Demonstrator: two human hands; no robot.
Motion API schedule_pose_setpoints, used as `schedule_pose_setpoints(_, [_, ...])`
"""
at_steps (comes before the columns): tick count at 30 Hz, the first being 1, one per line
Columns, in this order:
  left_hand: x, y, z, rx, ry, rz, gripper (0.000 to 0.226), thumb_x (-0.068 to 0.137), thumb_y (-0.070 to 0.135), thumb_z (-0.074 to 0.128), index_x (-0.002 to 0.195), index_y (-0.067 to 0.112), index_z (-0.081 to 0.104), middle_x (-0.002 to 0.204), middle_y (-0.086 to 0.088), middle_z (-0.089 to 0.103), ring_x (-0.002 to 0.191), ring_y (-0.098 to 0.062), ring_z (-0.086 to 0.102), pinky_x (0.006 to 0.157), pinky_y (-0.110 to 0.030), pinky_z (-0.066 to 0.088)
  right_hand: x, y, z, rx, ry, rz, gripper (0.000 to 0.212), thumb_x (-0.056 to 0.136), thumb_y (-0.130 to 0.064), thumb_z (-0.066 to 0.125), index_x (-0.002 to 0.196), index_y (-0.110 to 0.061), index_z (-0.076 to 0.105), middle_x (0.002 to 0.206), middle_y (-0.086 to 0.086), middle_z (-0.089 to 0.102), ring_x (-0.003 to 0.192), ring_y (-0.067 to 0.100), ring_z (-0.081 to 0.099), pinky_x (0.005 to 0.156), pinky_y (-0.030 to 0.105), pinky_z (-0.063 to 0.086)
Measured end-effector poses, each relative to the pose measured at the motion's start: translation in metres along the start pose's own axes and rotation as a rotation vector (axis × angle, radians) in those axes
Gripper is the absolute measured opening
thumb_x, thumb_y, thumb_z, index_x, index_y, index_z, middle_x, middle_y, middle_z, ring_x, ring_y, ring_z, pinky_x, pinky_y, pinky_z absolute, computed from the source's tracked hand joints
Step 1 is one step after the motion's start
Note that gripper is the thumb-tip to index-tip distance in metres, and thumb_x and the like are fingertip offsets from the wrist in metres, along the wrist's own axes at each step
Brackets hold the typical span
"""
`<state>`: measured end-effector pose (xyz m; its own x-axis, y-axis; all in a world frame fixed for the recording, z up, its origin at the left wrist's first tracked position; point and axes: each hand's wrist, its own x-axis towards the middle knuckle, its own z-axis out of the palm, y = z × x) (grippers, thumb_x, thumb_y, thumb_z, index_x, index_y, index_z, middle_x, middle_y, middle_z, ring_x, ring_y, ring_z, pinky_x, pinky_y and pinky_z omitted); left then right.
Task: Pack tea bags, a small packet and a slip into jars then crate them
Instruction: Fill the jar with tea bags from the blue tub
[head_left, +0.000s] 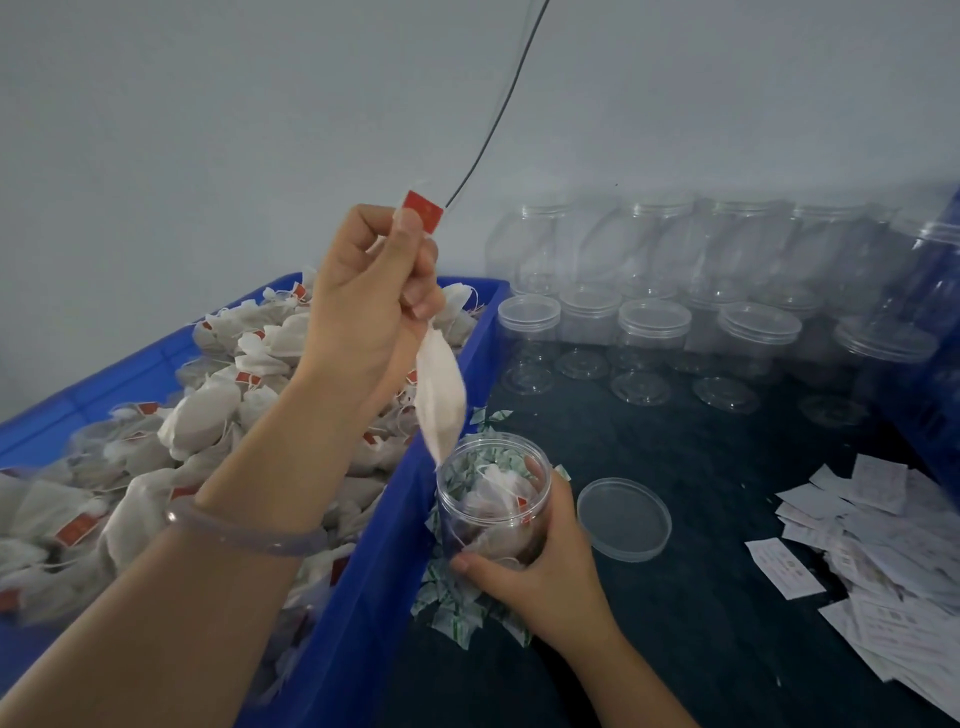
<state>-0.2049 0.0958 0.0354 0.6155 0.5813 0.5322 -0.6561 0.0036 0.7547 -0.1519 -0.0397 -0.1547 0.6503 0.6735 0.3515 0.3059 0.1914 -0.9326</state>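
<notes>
The one head-worn wide-angle camera is looking forward and down, sitting close above the left hand (363, 291) and right hand (540, 571). It is facing a pale wall (208, 130) at twelve o'clock, taking in a blue crate (363, 597) at nine o'clock and empty jars (654, 332) at one o'clock.

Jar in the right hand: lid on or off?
Off: the jar is open-mouthed, and a loose lid lies beside it.

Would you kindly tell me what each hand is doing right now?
Left hand: pinching a tea bag.
Right hand: gripping the open jar.
</notes>
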Motion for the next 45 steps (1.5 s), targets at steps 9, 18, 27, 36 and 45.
schedule_pose_setpoints(9, [-0.019, -0.022, 0.009, 0.517, -0.195, -0.348, 0.019, 0.098, 0.011, 0.051, 0.079, 0.010, 0.053, 0.055, 0.006, 0.055, 0.043, -0.006, 0.038, 0.044, -0.016, 0.033, 0.001, 0.003, 0.001, -0.007, 0.001, -0.011, 0.086, 0.056, -0.034, 0.092, 0.124, -0.057, 0.044, 0.122, -0.023, 0.061, 0.114, 0.002, 0.060, 0.089, 0.022, 0.052])
schedule_pose_setpoints(18, [-0.030, -0.022, 0.000, 1.492, -0.914, -0.512, 0.006, 0.083, 0.036, 0.073, 0.083, 0.030, 0.074, 0.081, 0.017, 0.070, 0.078, 0.002, 0.063, 0.075, -0.018, 0.050, 0.001, 0.005, 0.001, 0.024, -0.006, 0.023, 0.090, 0.056, -0.035, 0.091, 0.130, -0.049, 0.043, 0.123, -0.020, 0.062, 0.115, 0.005, 0.061, 0.090, 0.025, 0.053])
schedule_pose_setpoints(27, [-0.040, -0.037, 0.027, 1.632, -1.122, -0.286, 0.024, 0.086, 0.009, 0.059, 0.091, 0.022, 0.079, 0.048, 0.020, 0.050, 0.055, 0.005, 0.049, 0.052, -0.006, 0.035, -0.002, -0.007, -0.005, -0.010, 0.109, -0.004, 0.091, 0.048, -0.037, 0.092, 0.123, -0.060, 0.044, 0.118, -0.024, 0.063, 0.109, 0.000, 0.063, 0.084, 0.019, 0.053])
schedule_pose_setpoints(36, [-0.041, -0.015, 0.039, 1.268, -0.931, -0.185, 0.028, 0.081, 0.013, 0.074, 0.106, 0.024, 0.074, 0.079, 0.027, 0.062, 0.078, 0.015, 0.060, 0.072, -0.001, 0.042, -0.013, -0.029, -0.038, -0.068, 0.138, -0.075, 0.092, 0.053, -0.034, 0.092, 0.130, -0.053, 0.045, 0.122, -0.021, 0.063, 0.113, 0.001, 0.062, 0.087, 0.015, 0.051])
schedule_pose_setpoints(45, [-0.039, -0.044, 0.076, 1.387, -0.392, -0.156, 0.020, 0.096, 0.017, 0.053, 0.106, 0.018, 0.070, 0.097, 0.004, 0.069, 0.088, -0.015, 0.064, 0.078, -0.028, 0.049, -0.060, -0.024, -0.109, -0.125, 0.223, 0.041, 0.091, 0.045, -0.040, 0.089, 0.126, -0.044, 0.048, 0.116, -0.022, 0.065, 0.105, 0.000, 0.064, 0.082, 0.011, 0.049])
